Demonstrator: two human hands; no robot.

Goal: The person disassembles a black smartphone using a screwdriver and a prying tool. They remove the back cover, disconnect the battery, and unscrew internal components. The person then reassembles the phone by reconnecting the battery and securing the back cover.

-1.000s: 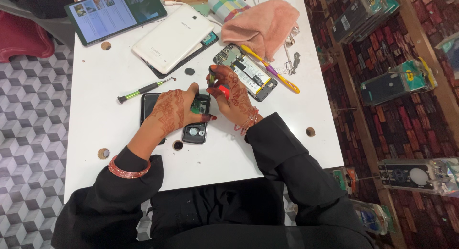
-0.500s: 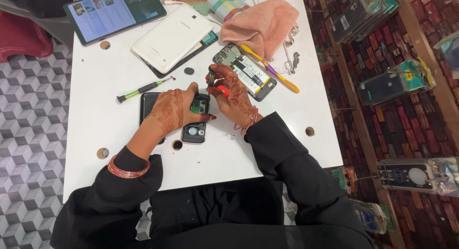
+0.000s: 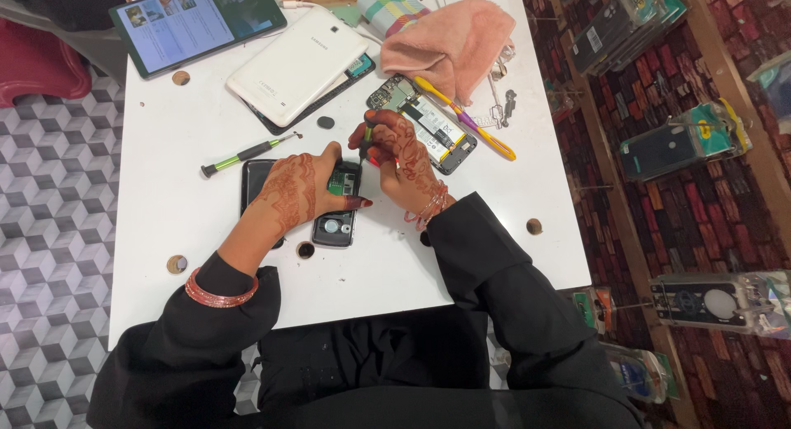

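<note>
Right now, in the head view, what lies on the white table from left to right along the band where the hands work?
Green-handled screwdriver → left hand → small opened phone → right hand → opened phone with exposed battery → yellow and purple tool.

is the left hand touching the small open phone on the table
Touching. The head view shows the left hand lying over the small open phone, thumb and fingers pressed on its upper half, with no gap.

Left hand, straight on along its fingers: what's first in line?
Probably the right hand. The left hand lies over the small opened black phone, fingers pointing across the white table toward it; the gap looks small, though depth is unclear.
</note>
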